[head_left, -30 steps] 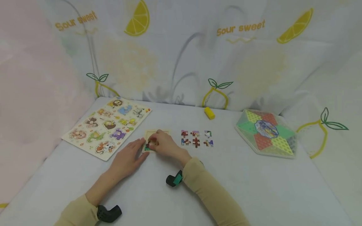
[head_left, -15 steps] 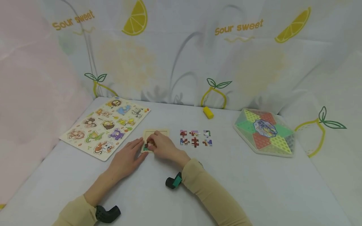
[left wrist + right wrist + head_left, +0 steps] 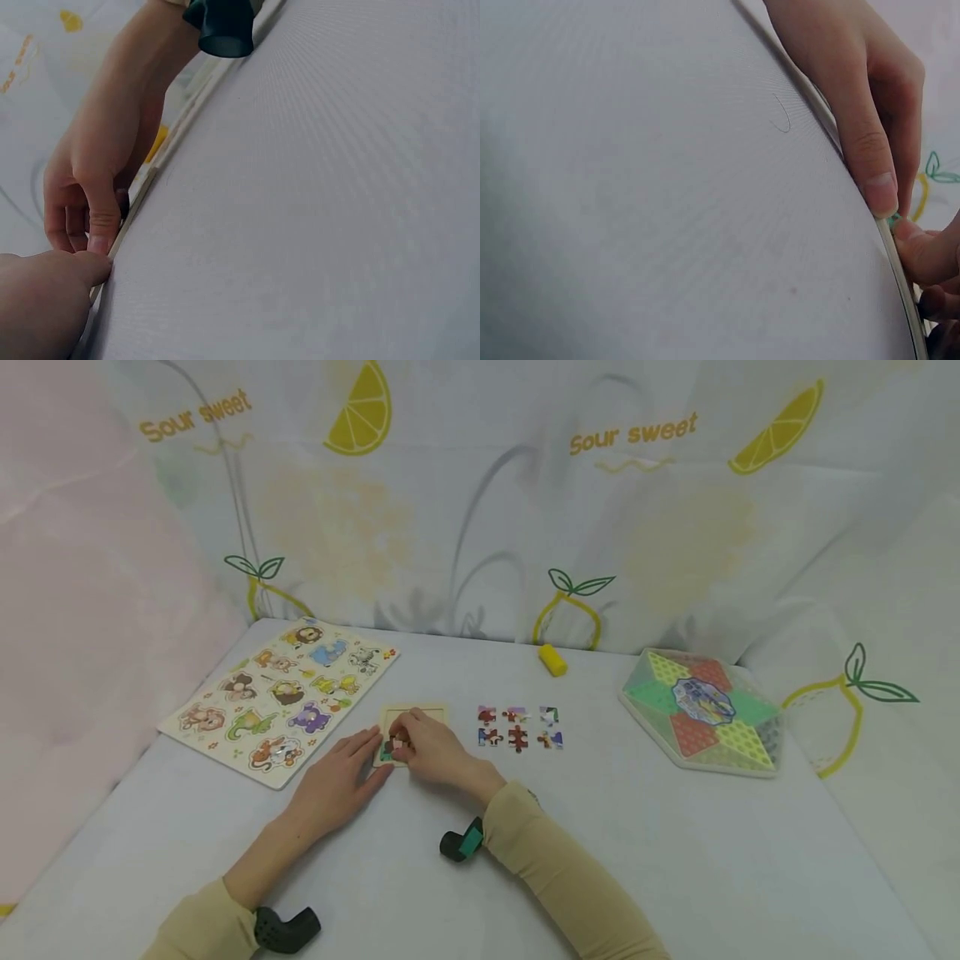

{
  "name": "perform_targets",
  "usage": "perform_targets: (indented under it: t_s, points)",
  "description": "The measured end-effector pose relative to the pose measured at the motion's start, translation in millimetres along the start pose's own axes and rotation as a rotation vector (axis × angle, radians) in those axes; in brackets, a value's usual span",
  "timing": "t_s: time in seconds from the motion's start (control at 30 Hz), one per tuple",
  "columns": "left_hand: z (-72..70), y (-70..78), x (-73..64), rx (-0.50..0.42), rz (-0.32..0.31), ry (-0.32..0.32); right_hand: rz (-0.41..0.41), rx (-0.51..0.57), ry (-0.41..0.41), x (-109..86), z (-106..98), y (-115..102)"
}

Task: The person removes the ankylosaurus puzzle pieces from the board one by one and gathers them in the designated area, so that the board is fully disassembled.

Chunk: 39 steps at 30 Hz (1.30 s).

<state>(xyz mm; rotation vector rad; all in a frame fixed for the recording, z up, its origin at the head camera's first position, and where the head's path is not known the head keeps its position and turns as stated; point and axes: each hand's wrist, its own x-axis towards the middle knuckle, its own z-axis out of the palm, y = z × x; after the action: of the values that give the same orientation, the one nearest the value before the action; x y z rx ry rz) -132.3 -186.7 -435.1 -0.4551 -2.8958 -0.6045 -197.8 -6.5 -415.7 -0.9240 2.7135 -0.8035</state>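
Note:
A small square wooden puzzle tray [image 3: 422,707] lies flat on the table, with dark red and green puzzle pieces [image 3: 387,750] showing in its near left corner. My left hand [image 3: 333,783] rests at the tray's left side, fingers fairly straight and thumb along the near edge. My right hand [image 3: 433,747] reaches over the tray with curled fingers, pinching a small puzzle piece that the fingertips mostly cover. In the left wrist view, the right hand's thumb [image 3: 100,244] comes down at the tray's edge beside the left hand [image 3: 45,304].
Right of the tray, several loose jigsaw pieces [image 3: 517,738] lie in two rows. An animal puzzle board [image 3: 247,742] is at the left. Farther back lies a yellow cylinder [image 3: 552,660]. At the right sits a hexagonal box [image 3: 702,714] with a star pattern.
The right hand's fingers shift slightly over the tray's near left part. The left hand stays at the tray's side, and the head view has moved a little.

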Motion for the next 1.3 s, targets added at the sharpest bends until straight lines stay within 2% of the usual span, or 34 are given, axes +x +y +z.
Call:
perform_targets:
  t_s: [0.27,0.5,0.9,1.07,1.3]
  points:
    - [-1.0,1.6,0.1,0.002,-0.011,-0.005,-0.003,0.079,0.0,1.1,0,3]
    - [-1.2,1.6,-0.1,-0.001,-0.015,-0.009,-0.01,0.094,0.016,0.4,-1,6]
    - [0.9,-0.6,-0.7,0.001,0.006,0.009,0.0,0.179,0.027,0.3,-5,6]
    - [0.3,-0.1,-0.9,0.004,0.001,0.008,0.017,0.183,0.045,0.9,-6,6]
    - [1.8,-0.4,-1.2,-0.001,0.013,0.022,0.07,0.158,0.017,0.1,-10,4]
